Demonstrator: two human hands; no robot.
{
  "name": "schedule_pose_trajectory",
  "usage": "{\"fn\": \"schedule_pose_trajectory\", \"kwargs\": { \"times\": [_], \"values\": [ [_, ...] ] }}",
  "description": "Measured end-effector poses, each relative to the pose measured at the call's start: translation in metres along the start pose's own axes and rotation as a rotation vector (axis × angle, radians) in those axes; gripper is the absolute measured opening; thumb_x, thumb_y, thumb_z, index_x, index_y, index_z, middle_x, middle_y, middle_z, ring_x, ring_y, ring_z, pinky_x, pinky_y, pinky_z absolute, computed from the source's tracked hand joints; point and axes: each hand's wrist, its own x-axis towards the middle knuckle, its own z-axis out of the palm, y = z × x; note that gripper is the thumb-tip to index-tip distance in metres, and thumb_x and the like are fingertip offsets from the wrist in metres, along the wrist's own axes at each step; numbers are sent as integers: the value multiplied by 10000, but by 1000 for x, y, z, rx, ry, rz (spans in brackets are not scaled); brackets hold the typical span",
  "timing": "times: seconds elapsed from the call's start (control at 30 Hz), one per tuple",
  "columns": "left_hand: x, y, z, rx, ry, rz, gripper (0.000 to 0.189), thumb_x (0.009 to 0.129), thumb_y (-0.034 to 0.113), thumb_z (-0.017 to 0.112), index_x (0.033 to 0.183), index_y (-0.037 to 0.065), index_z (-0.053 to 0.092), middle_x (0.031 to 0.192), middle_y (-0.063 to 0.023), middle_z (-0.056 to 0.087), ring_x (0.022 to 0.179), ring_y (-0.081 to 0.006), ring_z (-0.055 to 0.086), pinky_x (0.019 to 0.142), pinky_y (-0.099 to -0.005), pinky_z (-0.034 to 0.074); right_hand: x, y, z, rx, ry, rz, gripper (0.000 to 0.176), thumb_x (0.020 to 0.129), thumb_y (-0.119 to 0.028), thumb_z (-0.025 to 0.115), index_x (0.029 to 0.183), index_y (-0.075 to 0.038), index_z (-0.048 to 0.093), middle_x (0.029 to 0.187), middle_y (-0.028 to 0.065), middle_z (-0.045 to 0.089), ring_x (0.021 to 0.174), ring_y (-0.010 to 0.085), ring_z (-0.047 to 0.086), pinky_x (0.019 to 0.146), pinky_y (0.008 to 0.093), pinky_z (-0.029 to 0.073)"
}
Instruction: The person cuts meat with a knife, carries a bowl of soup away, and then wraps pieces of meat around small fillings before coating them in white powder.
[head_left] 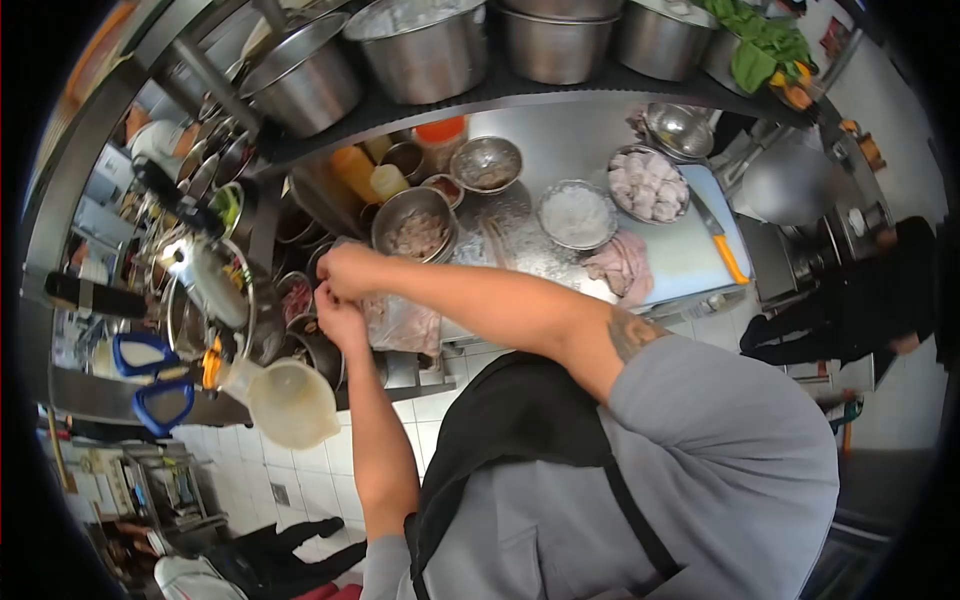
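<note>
My right hand (352, 270) and my left hand (340, 318) are close together at the left end of the steel counter, above small metal containers. Both have their fingers pressed together, and what they pinch is too small or hidden to make out. Beside them lies a clear plastic bag (405, 328) at the counter's front edge. A container of reddish meat (295, 297) sits just left of the hands. Up and to the right of them is a metal bowl of minced meat (418, 232).
Farther right stand a bowl of white powder (577, 214), a bowl of pale pieces (648, 185), a crumpled cloth (620, 266) and an orange-handled knife (728, 256) on a white board (690, 270). Blue scissors (152, 380) and a plastic jug (293, 404) hang at left. Other people stand at both sides.
</note>
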Motion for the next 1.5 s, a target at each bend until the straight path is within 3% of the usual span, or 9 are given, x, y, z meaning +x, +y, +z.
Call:
{"fn": "schedule_pose_trajectory", "kwargs": {
  "times": [0.1,0.27,0.37,0.4,0.6,0.73,1.17,1.37,1.5],
  "values": [
    [1,-25,-6,-214,-179,-394,168,893,101,608,1001,-23,639,851,-55,682,767,-107,612,707,-251,475,-29,-13,-8,-103,-29,66,308,763,-174,651,1035,-43,705,957,214,703,912,388,676,821,462,527],
    [21,-23,-1,-525,-439,-584,300,869,90,611,1146,-24,636,984,-121,703,883,-178,670,782,-288,512,-67,20,25,-398,-149,95,189,766,-192,643,880,-74,738,851,146,717,852,315,702,768,451,524],
    [41,-65,17,198,-606,53,407,823,74,614,1210,-48,604,1116,-221,680,1031,-314,667,871,-381,515,-89,27,24,-540,-234,-66,163,757,-208,639,818,-106,750,842,106,723,813,267,699,749,417,508],
    [39,-24,14,507,-611,58,440,794,78,613,1220,-28,604,1188,-270,632,1127,-401,606,942,-445,477,-93,28,29,-552,-228,-61,162,755,-207,636,813,-107,750,858,101,724,829,261,693,758,412,502],
    [20,-40,41,1022,-1333,201,397,804,154,652,1193,76,656,1217,-226,634,1184,-383,578,1002,-433,462,-121,33,47,-566,-184,-45,156,766,-184,625,817,-104,749,929,73,715,961,244,648,831,395,475],
    [0,-26,43,1097,-1172,96,374,858,230,602,1190,70,664,1369,-217,541,1378,-354,402,1113,-473,355,-129,34,37,-562,-259,-46,167,758,-180,638,849,-90,744,929,68,706,985,241,634,854,391,466],
    [-15,-39,37,1193,-1121,188,478,895,207,542,1312,-27,546,1482,-200,428,1442,-296,313,1159,-397,291,-146,24,59,-554,-326,-57,179,802,-158,586,885,-81,724,940,79,688,938,244,626,824,385,453],
    [-12,-82,44,1282,-1092,183,459,902,223,536,1269,-52,561,1470,-178,454,1429,-294,340,1150,-361,303,-154,24,68,-554,-287,-89,187,822,-160,561,890,-83,717,948,80,688,929,246,631,834,394,455],
    [-3,-36,28,958,-999,51,364,884,235,580,1134,-24,633,1216,-234,613,1197,-369,551,996,-422,445,-153,29,65,-541,-307,-62,180,812,-169,579,897,-86,714,959,87,688,943,251,636,857,405,458]
  ]
}}
